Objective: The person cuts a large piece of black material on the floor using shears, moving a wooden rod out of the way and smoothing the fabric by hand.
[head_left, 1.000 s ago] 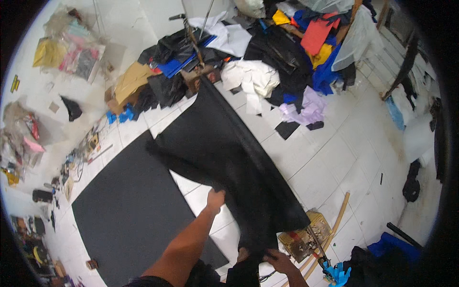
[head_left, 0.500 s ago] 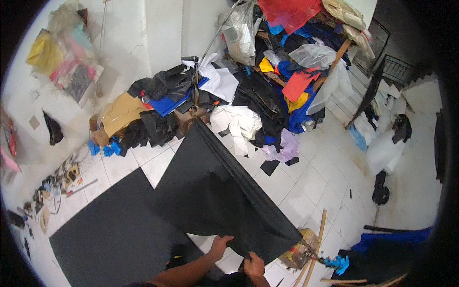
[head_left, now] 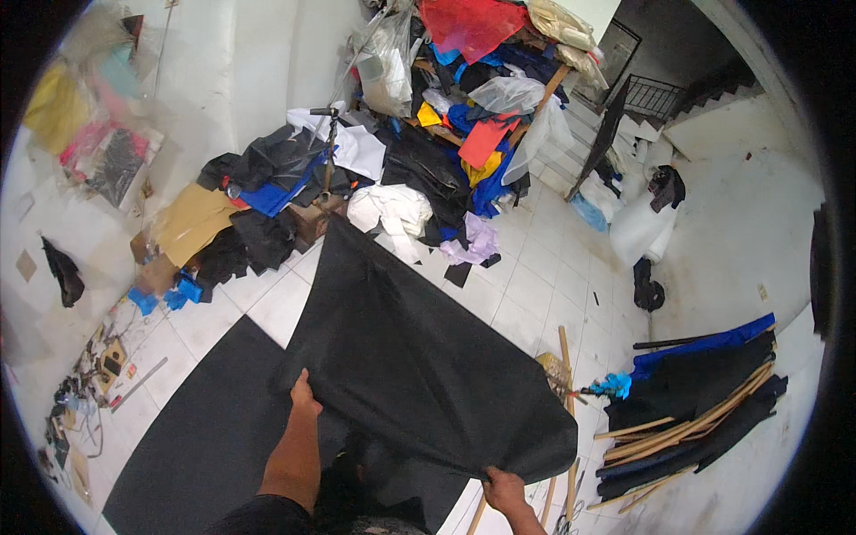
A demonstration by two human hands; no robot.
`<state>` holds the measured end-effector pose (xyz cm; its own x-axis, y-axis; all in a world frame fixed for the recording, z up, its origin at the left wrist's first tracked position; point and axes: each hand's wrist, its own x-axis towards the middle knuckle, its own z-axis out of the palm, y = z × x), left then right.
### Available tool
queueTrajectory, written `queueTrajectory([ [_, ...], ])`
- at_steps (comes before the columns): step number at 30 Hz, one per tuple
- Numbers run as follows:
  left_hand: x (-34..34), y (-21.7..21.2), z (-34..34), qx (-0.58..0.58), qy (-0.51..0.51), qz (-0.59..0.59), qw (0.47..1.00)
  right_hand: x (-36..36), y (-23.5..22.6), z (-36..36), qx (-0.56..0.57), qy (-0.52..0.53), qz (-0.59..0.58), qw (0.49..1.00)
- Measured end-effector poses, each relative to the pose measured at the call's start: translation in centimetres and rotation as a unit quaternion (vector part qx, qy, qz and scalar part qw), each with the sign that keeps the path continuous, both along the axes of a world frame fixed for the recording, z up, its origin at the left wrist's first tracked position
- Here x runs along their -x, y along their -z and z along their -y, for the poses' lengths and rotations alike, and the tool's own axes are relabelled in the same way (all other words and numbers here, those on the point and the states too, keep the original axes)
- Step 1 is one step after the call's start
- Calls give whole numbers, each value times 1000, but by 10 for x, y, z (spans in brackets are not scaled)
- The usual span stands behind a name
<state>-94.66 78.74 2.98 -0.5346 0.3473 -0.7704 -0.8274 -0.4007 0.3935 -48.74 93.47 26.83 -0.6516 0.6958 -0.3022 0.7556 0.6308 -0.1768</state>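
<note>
"Gripping what, at five o'clock?"

"Right hand (head_left: pixel 506 490), clamped on the near edge of a black sheet (head_left: pixel 419 357), partly lifted, mid-dial."

"Left hand (head_left: pixel 306 392), seven-thirty?"

"Clamped too, same sheet's edge. More black sheeting (head_left: pixel 201 419) flat on white tiles (head_left: pixel 526 285), eight o'clock."

"Farther out?"

"Dark fabric (head_left: pixel 682 383) and wooden poles (head_left: pixel 678 435), four o'clock; mixed cloth heap (head_left: pixel 423 165), twelve."

White crumpled cloth (head_left: pixel 390 210) near lilac cloth (head_left: pixel 477 239); tan sheet (head_left: pixel 192 218) left; wooden poles (head_left: pixel 727 406) right.
</note>
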Motion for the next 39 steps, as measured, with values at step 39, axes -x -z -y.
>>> queueTrajectory([
  [39, -191, -58, 965, 177, 221, -196, 939, -191, 155, 995, 108, 234, 95, 962],
])
